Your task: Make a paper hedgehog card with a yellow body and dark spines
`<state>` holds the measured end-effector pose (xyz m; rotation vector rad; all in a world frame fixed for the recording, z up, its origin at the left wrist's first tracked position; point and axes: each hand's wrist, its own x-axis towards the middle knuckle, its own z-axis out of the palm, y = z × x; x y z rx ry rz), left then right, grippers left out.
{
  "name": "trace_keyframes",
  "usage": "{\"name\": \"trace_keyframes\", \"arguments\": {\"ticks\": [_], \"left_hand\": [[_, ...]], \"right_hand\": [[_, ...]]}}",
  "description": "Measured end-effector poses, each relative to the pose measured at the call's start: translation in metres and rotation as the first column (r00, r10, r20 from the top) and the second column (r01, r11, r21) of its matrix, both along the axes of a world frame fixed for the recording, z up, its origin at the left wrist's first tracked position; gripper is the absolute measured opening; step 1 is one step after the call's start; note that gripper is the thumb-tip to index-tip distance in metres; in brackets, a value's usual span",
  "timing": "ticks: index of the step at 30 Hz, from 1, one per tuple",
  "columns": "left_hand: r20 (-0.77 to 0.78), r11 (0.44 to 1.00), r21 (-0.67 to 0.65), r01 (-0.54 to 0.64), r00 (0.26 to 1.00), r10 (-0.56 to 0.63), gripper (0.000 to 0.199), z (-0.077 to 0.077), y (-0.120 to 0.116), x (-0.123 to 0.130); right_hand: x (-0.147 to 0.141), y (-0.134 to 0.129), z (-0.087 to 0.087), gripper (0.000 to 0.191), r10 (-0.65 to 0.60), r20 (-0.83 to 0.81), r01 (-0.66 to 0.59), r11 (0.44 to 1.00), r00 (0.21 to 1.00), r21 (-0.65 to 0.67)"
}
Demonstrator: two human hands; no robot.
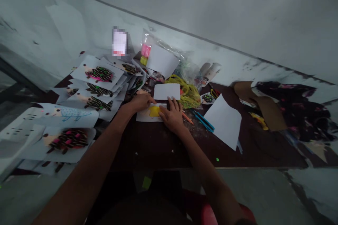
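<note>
In the head view, a small yellow piece [155, 111] lies on a white paper card [141, 116] on the dark table; whether it is clay or paper I cannot tell. My right hand [173, 113] lies over the card's right side with fingers spread, its thumb touching the yellow piece. My left hand [141, 102] rests at the card's upper left, index finger stretched toward the yellow piece and the other fingers bent and partly hidden. A blank white card [167, 91] sits just beyond my fingertips.
Stacked hedgehog pictures [99, 74] fill the left side. Behind stand a yellow mesh bag [191, 95] and clear plastic bags [188, 65]. To the right lie blue scissors [204, 121], a white sheet [224, 123], brown cardboard [271, 112] and dark patterned cloth [298, 109].
</note>
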<state>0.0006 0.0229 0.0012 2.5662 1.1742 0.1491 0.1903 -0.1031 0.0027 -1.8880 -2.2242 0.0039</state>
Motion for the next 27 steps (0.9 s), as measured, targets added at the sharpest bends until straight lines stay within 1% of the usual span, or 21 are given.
{"name": "trace_keyframes", "arguments": {"ticks": [6, 10, 13, 19, 23, 27], "left_hand": [[-0.050, 0.998, -0.041, -0.040, 0.998, 0.038, 0.044, 0.008, -0.007, 0.004], [-0.055, 0.994, -0.060, -0.087, 0.995, 0.084, 0.044, 0.012, -0.011, 0.006], [-0.063, 0.993, -0.061, -0.105, 0.993, 0.101, 0.044, 0.015, -0.013, 0.006], [-0.151, 0.989, -0.067, -0.129, 0.981, 0.117, 0.049, 0.021, -0.019, 0.008], [-0.182, 0.984, -0.095, -0.150, 0.974, 0.131, 0.052, 0.020, -0.021, 0.009], [-0.137, 0.988, -0.082, -0.131, 0.983, 0.119, 0.048, 0.015, -0.017, 0.007]], "right_hand": [[-0.003, -0.001, -0.001, 0.035, -0.004, 0.009, 0.004, 1.000, 1.000, 0.030], [-0.006, -0.006, -0.005, 0.038, -0.043, -0.024, 0.044, 0.997, 0.999, 0.060], [-0.007, -0.009, -0.006, 0.038, -0.044, -0.026, 0.045, 0.997, 0.999, 0.070], [-0.010, -0.011, -0.006, 0.039, -0.057, -0.025, 0.059, 0.995, 0.998, 0.079], [-0.010, -0.014, -0.007, 0.040, -0.072, -0.023, 0.074, 0.993, 0.997, 0.094], [-0.008, -0.014, -0.009, 0.039, -0.081, -0.023, 0.082, 0.992, 0.996, 0.094]]}}
